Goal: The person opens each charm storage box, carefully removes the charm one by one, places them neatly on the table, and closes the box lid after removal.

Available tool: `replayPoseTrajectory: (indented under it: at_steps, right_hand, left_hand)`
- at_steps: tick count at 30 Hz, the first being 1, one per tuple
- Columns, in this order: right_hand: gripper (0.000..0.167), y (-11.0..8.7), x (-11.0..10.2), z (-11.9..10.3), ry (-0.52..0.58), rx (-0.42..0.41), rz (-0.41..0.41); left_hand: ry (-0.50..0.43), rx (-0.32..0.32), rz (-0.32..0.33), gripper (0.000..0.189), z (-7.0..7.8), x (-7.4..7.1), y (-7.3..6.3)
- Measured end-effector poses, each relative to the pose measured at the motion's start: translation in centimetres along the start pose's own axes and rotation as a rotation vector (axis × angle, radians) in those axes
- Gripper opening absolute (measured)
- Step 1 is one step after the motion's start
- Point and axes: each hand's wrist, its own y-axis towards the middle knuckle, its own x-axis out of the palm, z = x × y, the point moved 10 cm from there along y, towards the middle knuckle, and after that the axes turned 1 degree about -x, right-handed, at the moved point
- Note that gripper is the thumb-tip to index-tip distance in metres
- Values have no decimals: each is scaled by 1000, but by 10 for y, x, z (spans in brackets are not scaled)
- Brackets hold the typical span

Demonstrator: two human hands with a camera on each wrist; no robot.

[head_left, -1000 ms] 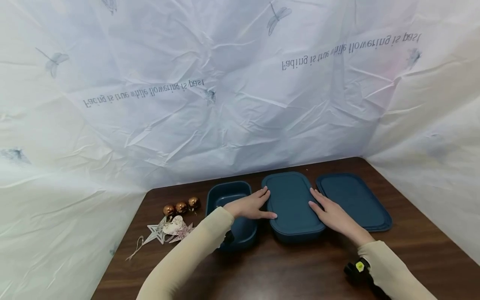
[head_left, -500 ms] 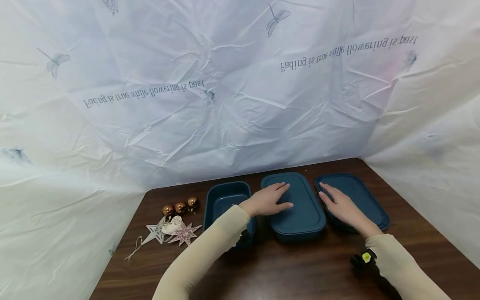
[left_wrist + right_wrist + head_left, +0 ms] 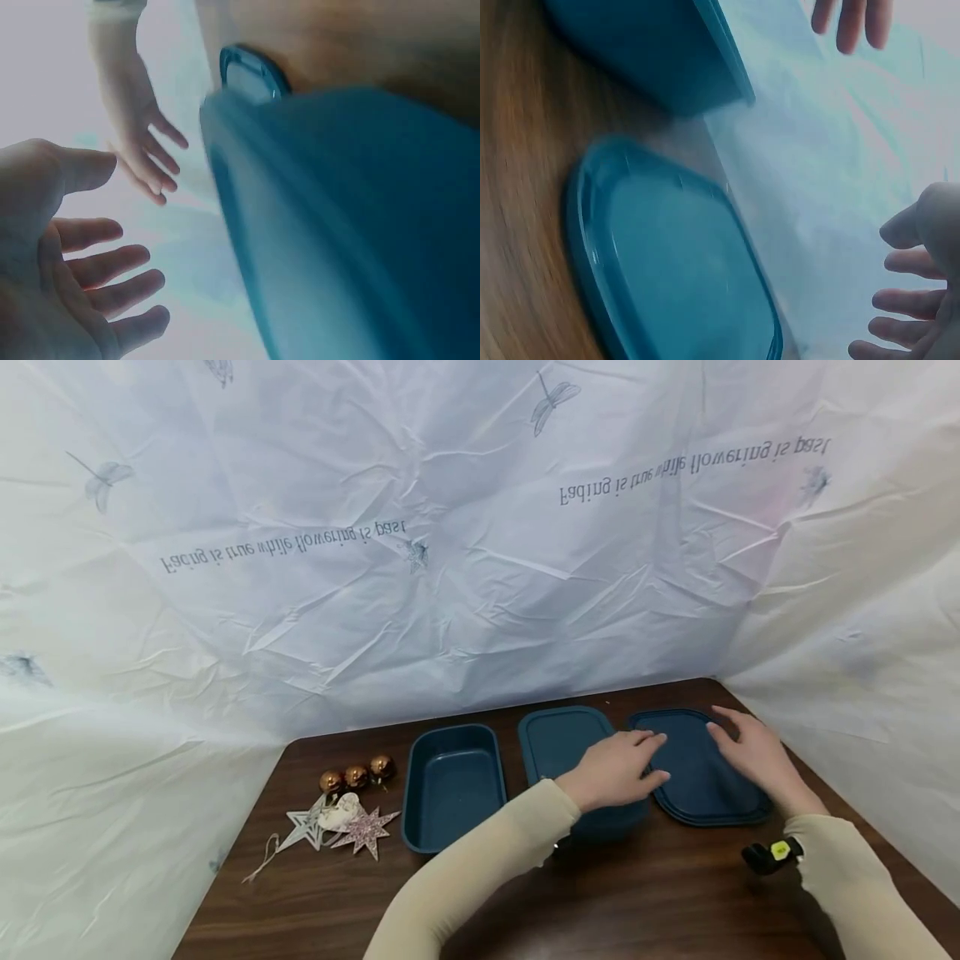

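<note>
My left hand [image 3: 617,770] hovers over the right side of a blue box with its lid on [image 3: 561,735], fingers loosely extended and holding nothing. Part of that box is hidden behind the hand and sleeve. To its right a loose blue lid [image 3: 693,768] lies flat on the table. My right hand [image 3: 757,760] is above the loose lid's right edge, thumb and fingers apart. The right wrist view shows that hand [image 3: 922,292] away from the lid [image 3: 682,255]. In the left wrist view, the left hand [image 3: 56,277] appears apart from the lidded box [image 3: 330,202].
An uncovered blue box [image 3: 456,785] stands left of the lidded one. Farther left are several ornaments: copper-coloured balls [image 3: 356,777], a white star [image 3: 306,828] and a pink glittery star [image 3: 367,832]. A printed white sheet [image 3: 480,568] hangs behind the brown table [image 3: 600,902].
Both hands have left the lidded box and moved right. The left passed across its lid; the right went over to the far side of the loose lid. The uncovered box is now in fuller view.
</note>
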Motion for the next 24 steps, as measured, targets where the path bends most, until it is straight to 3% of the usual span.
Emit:
replayPoseTrajectory:
  at_steps: [6, 10, 18, 24]
  right_hand:
    - [64, -3, -1, 38, 8, 73, -26]
    - [61, -9, 2, 58, -11, 115, -51]
    - [55, -16, 10, 78, -87, 178, -73]
    - [56, -14, 15, 85, -100, 169, -122]
  left_hand:
    - [72, 6, -41, 60, 27, 19, 13]
    - [109, -23, -91, 58, 39, 39, 21]
    - [225, -59, -163, 51, 55, 74, 32]
    - [309, -80, -197, 45, 61, 87, 37]
